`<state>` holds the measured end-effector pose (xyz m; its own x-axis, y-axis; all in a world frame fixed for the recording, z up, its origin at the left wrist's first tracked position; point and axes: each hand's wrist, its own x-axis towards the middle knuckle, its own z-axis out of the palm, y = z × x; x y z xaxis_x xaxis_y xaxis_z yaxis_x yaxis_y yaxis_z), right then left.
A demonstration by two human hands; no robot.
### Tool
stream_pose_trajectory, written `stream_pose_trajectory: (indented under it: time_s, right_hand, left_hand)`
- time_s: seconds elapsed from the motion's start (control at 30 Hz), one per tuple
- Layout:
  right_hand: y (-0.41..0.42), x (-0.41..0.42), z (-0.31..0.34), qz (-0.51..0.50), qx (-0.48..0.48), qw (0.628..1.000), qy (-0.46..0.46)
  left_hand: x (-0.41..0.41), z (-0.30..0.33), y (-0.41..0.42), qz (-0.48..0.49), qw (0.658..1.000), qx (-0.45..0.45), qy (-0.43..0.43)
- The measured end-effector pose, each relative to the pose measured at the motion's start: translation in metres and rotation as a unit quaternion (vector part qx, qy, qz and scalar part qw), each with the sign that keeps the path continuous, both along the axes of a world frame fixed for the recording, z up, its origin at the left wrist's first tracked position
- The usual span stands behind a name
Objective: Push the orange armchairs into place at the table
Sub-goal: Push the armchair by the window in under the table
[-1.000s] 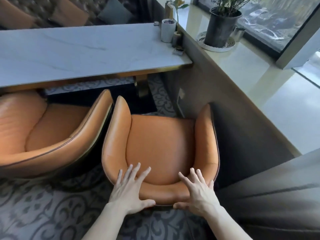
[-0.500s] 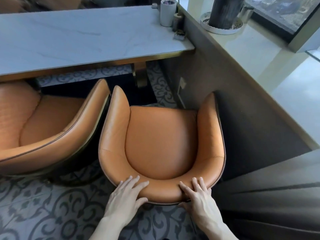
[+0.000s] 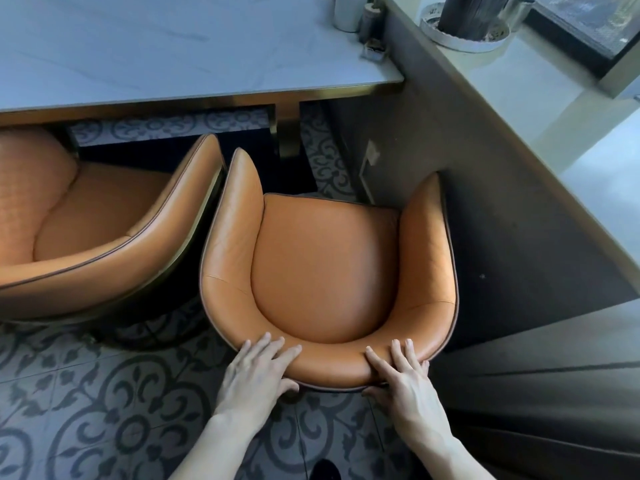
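Grip: left hand (image 3: 258, 372) and right hand (image 3: 403, 379) now clamp the backrest rim of the near armchair (image 3: 322, 268), fingers on top, thumbs under; a second ago the fingers were only spread flat there.
Beyond the grip: seat front short of the worktop (image 3: 173, 57), nearer than before.
Left of the grip: second armchair (image 3: 104, 223), partly tucked.
Meaning: push underway, likely unfinished.

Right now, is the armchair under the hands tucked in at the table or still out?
Still out: the armchair sits clear of the table edge, floor showing between them.
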<state>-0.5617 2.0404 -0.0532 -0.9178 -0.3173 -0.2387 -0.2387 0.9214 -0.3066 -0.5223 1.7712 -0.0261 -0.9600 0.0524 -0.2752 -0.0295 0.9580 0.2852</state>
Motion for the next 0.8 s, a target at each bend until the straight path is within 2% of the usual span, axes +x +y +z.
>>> stream_pose_trajectory:
  time_s: [0.07, 0.13, 0.23, 0.3, 0.67, 0.8]
  right_hand:
    - [0.011, -0.054, 0.004, -0.005, -0.024, 1.000, 0.017]
    - [0.007, -0.060, 0.003, 0.002, -0.021, 1.000, 0.007]
    - [0.010, -0.056, -0.003, 0.005, -0.034, 0.999, 0.016]
    - [0.047, -0.104, -0.011, 0.012, -0.044, 0.999, -0.014]
    - [0.033, -0.118, -0.008, 0.038, -0.047, 0.998, 0.010]
    - [0.030, -0.119, -0.001, 0.054, -0.058, 0.996, -0.048]
  left_hand:
    - [-0.051, 0.001, 0.011, -0.001, 0.998, -0.017, 0.065]
    - [-0.055, -0.002, 0.007, 0.012, 0.999, -0.018, 0.028]
    - [-0.047, -0.010, 0.004, 0.004, 0.999, -0.026, 0.027]
    - [-0.089, -0.014, 0.044, 0.010, 0.998, -0.033, 0.053]
    - [-0.078, -0.010, 0.031, 0.033, 0.998, -0.039, 0.043]
    - [-0.072, -0.009, 0.031, 0.040, 0.998, -0.034, 0.043]
